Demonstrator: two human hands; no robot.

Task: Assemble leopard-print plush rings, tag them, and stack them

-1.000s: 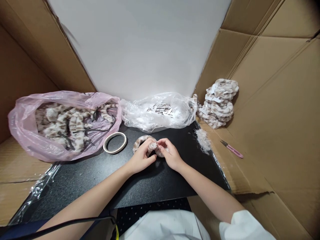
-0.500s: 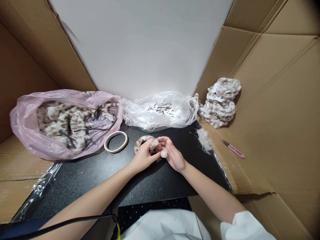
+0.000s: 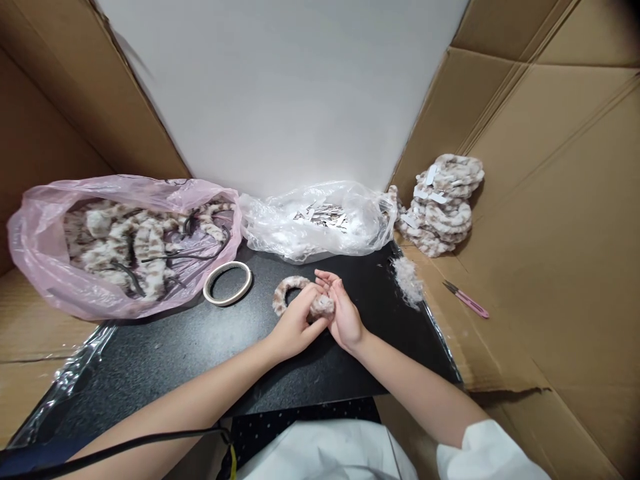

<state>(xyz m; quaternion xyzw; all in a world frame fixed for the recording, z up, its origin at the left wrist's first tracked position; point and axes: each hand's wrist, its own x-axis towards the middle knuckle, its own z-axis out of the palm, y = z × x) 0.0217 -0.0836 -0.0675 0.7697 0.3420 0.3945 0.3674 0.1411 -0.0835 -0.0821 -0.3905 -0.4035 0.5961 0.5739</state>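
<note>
Centre of frame: left hand (image 3: 296, 325) grips a furry loop (image 3: 280, 293), likely light, soft, best held near its fluffy end (image 3: 323, 307); right hand (image 3: 349, 323) cups alongside, grip unclear.

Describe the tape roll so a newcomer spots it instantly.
Find the black tabletop, then the big pink bag at its far left. Just right of that bag, the tape roll lies flat: a thin, smooth, cream ring, unlike the furry, brown-patterned ring by the hands.

Left hand (image 3: 295, 325) grips furry ring (image 3: 281, 293), right hand (image 3: 349, 320) cupped alongside
</note>
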